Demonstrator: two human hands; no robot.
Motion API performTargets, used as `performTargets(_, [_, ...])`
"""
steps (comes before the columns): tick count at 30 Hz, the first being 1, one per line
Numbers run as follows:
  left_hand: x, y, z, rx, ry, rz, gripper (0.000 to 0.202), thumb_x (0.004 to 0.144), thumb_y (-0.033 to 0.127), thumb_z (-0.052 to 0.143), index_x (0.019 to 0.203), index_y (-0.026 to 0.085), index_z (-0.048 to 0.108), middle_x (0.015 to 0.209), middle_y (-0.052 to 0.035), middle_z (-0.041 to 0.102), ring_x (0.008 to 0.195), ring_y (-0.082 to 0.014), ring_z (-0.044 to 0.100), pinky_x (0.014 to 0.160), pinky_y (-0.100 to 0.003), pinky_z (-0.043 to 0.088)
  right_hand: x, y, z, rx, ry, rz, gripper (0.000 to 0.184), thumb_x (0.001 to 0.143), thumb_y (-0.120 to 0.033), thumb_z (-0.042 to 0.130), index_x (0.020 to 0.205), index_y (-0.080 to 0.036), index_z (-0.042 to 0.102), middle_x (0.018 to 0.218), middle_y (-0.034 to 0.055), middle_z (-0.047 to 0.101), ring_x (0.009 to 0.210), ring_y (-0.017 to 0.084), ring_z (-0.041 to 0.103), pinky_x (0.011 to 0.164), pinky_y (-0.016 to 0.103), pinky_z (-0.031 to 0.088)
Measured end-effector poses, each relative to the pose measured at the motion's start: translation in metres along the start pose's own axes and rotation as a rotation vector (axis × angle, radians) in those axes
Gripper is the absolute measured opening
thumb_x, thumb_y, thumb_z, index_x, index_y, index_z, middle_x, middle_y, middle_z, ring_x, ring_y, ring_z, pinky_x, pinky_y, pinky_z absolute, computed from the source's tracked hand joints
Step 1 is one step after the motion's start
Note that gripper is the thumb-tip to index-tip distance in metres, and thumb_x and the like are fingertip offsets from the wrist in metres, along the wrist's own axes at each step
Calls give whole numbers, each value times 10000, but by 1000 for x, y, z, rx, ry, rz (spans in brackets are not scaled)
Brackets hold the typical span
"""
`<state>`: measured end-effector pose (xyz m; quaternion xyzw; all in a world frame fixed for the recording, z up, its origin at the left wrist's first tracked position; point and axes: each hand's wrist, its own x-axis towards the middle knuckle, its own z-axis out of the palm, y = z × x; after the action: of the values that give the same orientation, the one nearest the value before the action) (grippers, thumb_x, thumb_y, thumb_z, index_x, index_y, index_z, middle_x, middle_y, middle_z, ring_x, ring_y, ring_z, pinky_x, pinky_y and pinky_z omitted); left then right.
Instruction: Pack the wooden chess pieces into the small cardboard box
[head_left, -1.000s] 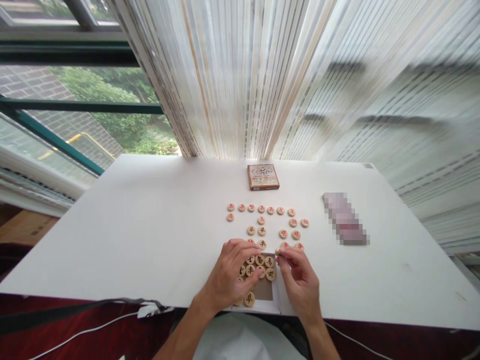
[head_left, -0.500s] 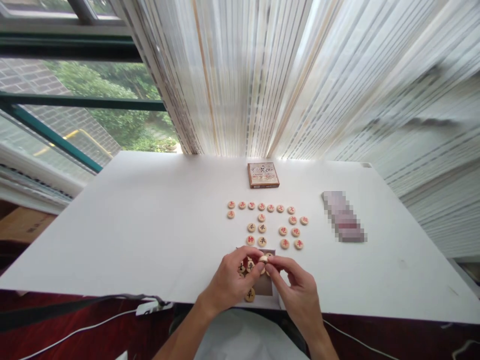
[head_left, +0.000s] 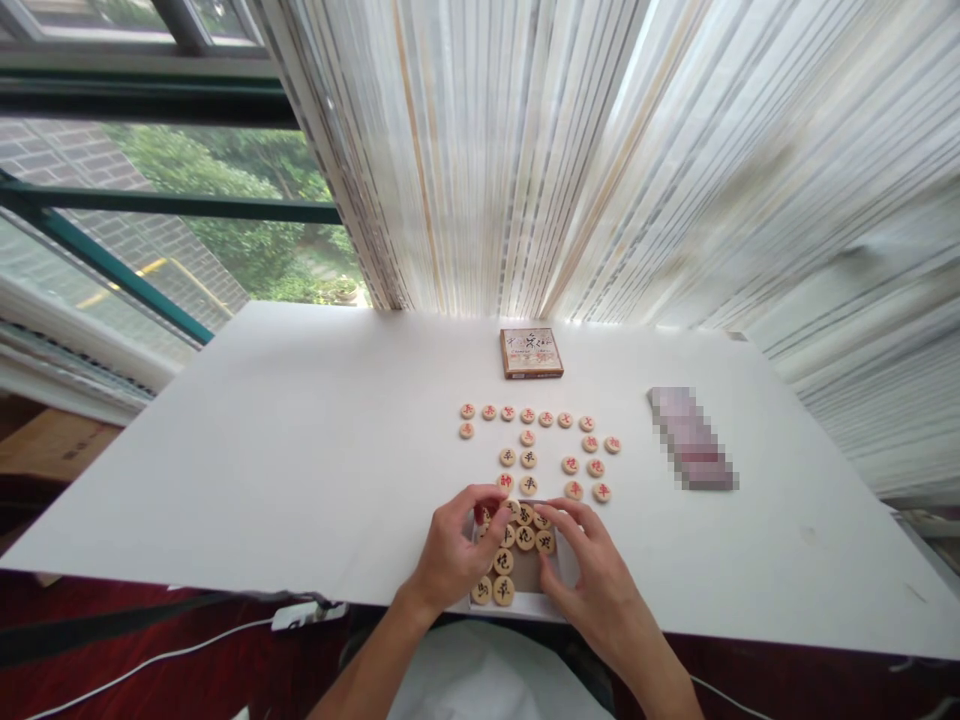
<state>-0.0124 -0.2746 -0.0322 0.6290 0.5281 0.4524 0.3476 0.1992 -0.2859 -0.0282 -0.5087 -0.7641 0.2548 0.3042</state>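
Note:
A shallow white tray (head_left: pixel 525 603) lies at the table's near edge and holds several round wooden discs (head_left: pixel 524 537) with black characters. My left hand (head_left: pixel 454 550) is curled over the tray's left rim, its fingertips at the far-left corner. My right hand (head_left: pixel 592 570) lies along the tray's right side with fingers stretched out, fingertips touching the discs at the far-right corner. Nothing shows between its fingers. Just beyond the tray, several more discs (head_left: pixel 529 438) with red and black characters lie in loose rows on the white table (head_left: pixel 315 450).
A small printed square box (head_left: pixel 531 352) sits near the table's far edge by the striped curtain (head_left: pixel 600 160). A blurred flat object (head_left: pixel 690 437) lies at the right. A window is at the far left, and a cable (head_left: pixel 150 665) hangs below the table's front edge.
My right hand brought a disc from the table rows to the tray and no longer pinches it. Both hands have settled at the tray's sides, and more discs show in the tray.

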Motion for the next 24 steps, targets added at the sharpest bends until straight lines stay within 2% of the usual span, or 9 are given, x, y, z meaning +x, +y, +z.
performTargets(5, [-1,-4,6,-23,20,-35,136,964,292,614,1062,210,659,867,3,715,759,-127,637,748,-234,533,3,-2,0,-33,-29,26,518,856,-128,568,1345,-300,579,1447,98,473,1117,256,645,964,427,598])
performTargets(9, [-1,-5,5,-39,13,-40,136,962,287,618,1067,209,657,885,2,722,760,-124,636,744,-230,533,3,6,3,-70,-36,-2,507,855,-121,570,1331,-297,589,1375,96,540,1197,280,621,1029,456,563])
performTargets(16, [-2,-2,3,-55,5,-34,141,963,283,619,1077,210,658,882,1,718,772,-129,640,759,-236,533,4,5,0,-37,0,1,441,882,-178,605,1305,-303,625,1364,94,568,1142,274,654,979,428,587])
performTargets(18, [-2,1,2,-57,-8,-22,148,960,277,624,1090,215,661,900,2,722,783,-128,642,772,-235,532,5,-1,-3,2,59,5,360,922,-212,594,1271,-291,644,1304,97,607,1074,258,672,940,408,594])
performTargets(21, [-4,9,1,-64,-34,-15,139,953,273,639,1076,220,673,935,2,730,790,-122,645,777,-228,529,6,-13,-7,105,133,32,222,968,-252,579,1172,-263,668,1092,78,688,868,211,682,793,341,599])
performTargets(24, [-5,16,2,-86,-68,-33,126,948,274,649,1057,220,682,949,3,732,778,-116,648,761,-219,530,7,-24,-7,228,117,94,158,981,-285,591,1107,-249,679,951,46,726,774,185,670,712,292,570])
